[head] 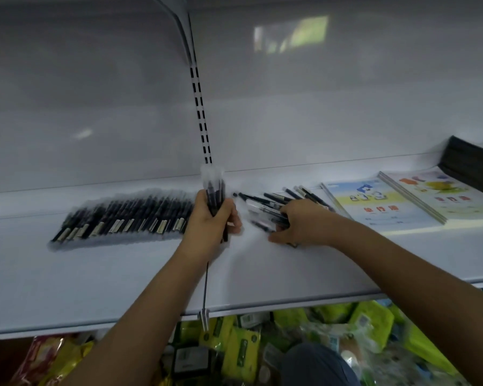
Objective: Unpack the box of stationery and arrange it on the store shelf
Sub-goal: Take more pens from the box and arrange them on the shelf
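On the white store shelf (95, 280) lies a tidy row of black pens in clear sleeves (123, 218), left of centre. My left hand (209, 221) grips an upright bundle of wrapped black pens (214, 188) just right of that row. My right hand (299, 224) rests on a loose pile of black pens (265, 204), its fingers curled around several of them. The image is blurred by motion.
Two thin exercise books, a blue one (374, 201) and a yellow one (441, 193), lie on the shelf's right part, with a dark stack (471, 162) behind them. A slotted upright (201, 112) runs up the back wall. Green and yellow packets (262, 344) fill the shelf below.
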